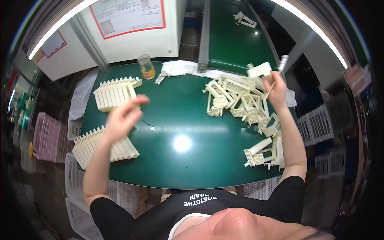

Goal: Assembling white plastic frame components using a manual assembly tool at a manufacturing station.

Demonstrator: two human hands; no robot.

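Right hand (276,86) pinches thin stick (269,91), fingers closed, beside cream part (259,70) atop loose pile (244,102). Left hand (123,117) empty, fingers loosely curled (blurred), over stacked rows (115,93) on table (180,120).

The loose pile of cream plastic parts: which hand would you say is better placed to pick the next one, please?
Probably the left hand: it looks empty, though it is over by the stacked rows. The right hand is beside the pile, but holds a thin stick.

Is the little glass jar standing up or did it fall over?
Standing up. The glass jar sits upright on the green table, mouth up, with yellowish stuff at its bottom.
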